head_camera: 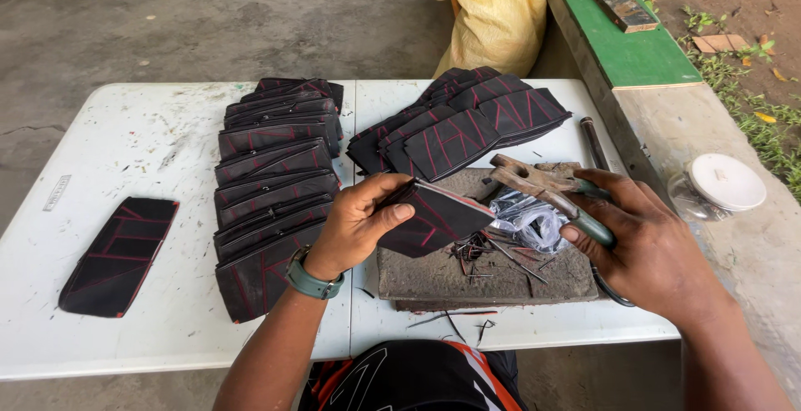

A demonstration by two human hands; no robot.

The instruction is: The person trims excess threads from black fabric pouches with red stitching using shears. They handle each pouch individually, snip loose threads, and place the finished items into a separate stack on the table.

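Black pouch [434,219] in left hand [355,223], stacked pouches [271,186] beside.

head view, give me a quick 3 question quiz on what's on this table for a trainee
1. True or false: the left hand holds a black pouch with red stitching over the grey stone slab.
2. Which tool is in the right hand? A) pliers B) paintbrush C) tape measure
3. Fill in: one pouch lies alone near the ____ edge of the white table, apart from the overlapped row of pouches.

Key: 1 true; 2 A; 3 left
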